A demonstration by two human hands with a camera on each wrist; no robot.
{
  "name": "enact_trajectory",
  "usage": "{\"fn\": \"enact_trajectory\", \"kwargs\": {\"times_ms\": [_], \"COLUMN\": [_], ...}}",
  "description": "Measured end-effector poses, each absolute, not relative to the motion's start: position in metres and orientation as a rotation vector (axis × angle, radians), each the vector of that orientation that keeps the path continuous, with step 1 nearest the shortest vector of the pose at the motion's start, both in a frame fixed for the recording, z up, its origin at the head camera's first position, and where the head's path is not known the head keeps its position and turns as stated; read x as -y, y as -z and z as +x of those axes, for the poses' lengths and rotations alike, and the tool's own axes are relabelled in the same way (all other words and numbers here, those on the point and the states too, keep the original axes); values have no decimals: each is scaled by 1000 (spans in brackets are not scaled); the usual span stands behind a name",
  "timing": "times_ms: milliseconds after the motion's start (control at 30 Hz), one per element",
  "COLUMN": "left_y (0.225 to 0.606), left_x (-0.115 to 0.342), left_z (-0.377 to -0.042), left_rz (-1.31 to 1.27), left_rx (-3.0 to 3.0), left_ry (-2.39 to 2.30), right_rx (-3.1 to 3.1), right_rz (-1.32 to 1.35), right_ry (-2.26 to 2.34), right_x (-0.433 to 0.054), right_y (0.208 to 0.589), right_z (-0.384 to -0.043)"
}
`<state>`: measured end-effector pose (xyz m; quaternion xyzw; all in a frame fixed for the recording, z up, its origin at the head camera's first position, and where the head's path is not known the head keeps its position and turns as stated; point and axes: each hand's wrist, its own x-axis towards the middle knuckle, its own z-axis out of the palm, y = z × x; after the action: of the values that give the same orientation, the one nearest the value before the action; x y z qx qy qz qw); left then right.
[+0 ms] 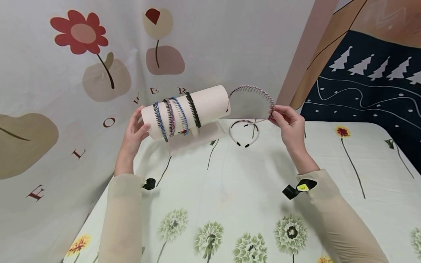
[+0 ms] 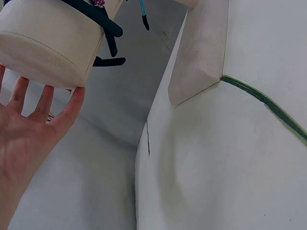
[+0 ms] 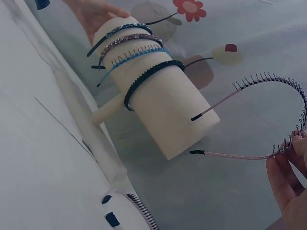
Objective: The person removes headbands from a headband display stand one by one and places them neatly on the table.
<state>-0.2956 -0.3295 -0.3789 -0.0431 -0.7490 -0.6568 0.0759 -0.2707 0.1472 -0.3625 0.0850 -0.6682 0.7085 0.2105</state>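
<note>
A cream cylindrical headband holder tilts above the table, bearing several headbands, among them a black one and a light-blue one. My left hand holds the holder's left end with spread fingertips and thumb, and the left wrist view shows the fingertips along its end rim. To the right, my right hand pinches a pink toothed headband by one side. In the right wrist view, that headband's two dark tips point toward the holder's bare end, one tip overlapping it in view.
Another pale toothed headband lies on the table behind and right of centre. The holder's flat base rests on the flowered tablecloth. Behind stands a printed curtain, with a dark tree-pattern cloth at the right.
</note>
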Motion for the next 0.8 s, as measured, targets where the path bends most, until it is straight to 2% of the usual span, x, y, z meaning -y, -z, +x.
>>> {"fn": "enact_trajectory", "kwargs": {"times_ms": [800], "left_y": [382], "left_x": [330], "left_z": [-298], "left_rz": [-161], "left_rx": [2228], "left_ry": [1978], "right_rx": [1837], "right_rz": [238], "right_ry": [-1954], "right_x": [-170], "right_y": [360], "right_z": [-268]}}
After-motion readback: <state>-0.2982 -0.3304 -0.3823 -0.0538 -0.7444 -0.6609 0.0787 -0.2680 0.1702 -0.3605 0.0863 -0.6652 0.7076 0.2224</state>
